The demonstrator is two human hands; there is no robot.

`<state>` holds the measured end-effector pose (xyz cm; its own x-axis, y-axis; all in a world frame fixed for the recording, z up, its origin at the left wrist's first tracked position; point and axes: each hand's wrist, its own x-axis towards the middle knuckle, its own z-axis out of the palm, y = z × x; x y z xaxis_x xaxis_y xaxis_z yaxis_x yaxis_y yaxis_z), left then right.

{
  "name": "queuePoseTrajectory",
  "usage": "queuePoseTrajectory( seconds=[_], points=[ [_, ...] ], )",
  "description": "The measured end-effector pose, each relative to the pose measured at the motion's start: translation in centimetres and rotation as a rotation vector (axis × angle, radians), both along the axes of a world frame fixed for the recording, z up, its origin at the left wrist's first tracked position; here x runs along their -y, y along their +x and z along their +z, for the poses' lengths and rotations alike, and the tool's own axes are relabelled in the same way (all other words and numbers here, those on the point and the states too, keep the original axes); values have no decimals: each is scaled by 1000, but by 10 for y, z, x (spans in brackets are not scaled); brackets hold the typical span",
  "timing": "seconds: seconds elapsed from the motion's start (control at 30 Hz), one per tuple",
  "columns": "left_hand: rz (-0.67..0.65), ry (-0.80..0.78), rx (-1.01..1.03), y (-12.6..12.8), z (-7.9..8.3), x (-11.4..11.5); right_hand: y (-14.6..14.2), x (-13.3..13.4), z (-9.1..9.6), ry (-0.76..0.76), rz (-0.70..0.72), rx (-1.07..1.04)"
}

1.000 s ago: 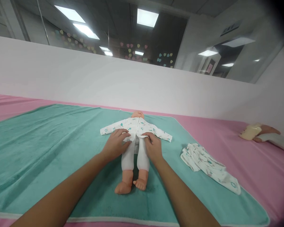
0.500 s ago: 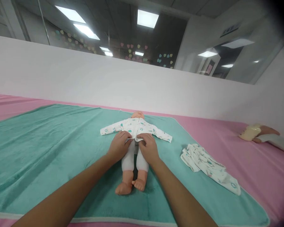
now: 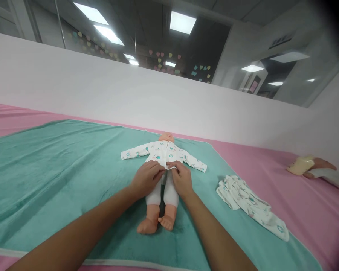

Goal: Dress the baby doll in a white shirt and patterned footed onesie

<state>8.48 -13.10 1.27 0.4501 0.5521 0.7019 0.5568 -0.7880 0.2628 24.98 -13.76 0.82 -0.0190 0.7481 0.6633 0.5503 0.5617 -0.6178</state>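
Note:
A baby doll (image 3: 166,137) lies on its back on a teal blanket (image 3: 73,162), feet toward me. It wears a white printed baby jacket (image 3: 173,151) with both sleeves spread out sideways. My left hand (image 3: 148,176) pinches the jacket's bottom hem at the middle front. Close beside it, my right hand (image 3: 181,176) grips the hem on the other side of the front opening. The two front edges meet between my fingers; the fastening itself is too small to make out. White cloth legs and bare plastic feet stick out below my hands.
Crumpled printed baby trousers (image 3: 251,201) lie on the blanket to the right. Farther right, on the pink cover (image 3: 260,158), another doll's part in a pale yellow wrapping (image 3: 301,165) shows. A white wall (image 3: 115,94) with a window above it stands behind.
My hands have come closer together at the hem, the left one moving right. The jacket's front edges now meet there. The view has tilted slightly.

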Motion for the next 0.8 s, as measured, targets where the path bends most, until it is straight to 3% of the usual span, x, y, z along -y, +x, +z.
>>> queuePoseTrajectory(
  seconds=[0.17, 0.3, 0.47, 0.6, 0.7, 0.8],
  points=[
    [78, -38, 35, -1, -2, 0, 3, 3, 1, -56, 44, -89],
    [151, -250, 220, -5, 0, -4, 0, 8, 5, -144, 131, -238],
    [293, -563, 502, -20, 5, -17, 13, 1, 11, -88, -51, -369],
    [262, -718, 473, -27, 3, -25, 38, -22, -3, -268, -199, -422],
    [244, -734, 454, -25, -1, -29, 52, -37, -19, -462, -286, -282],
    [273, -685, 452, -21, -3, -30, 54, -44, -29, -495, -313, -230]
  ],
)
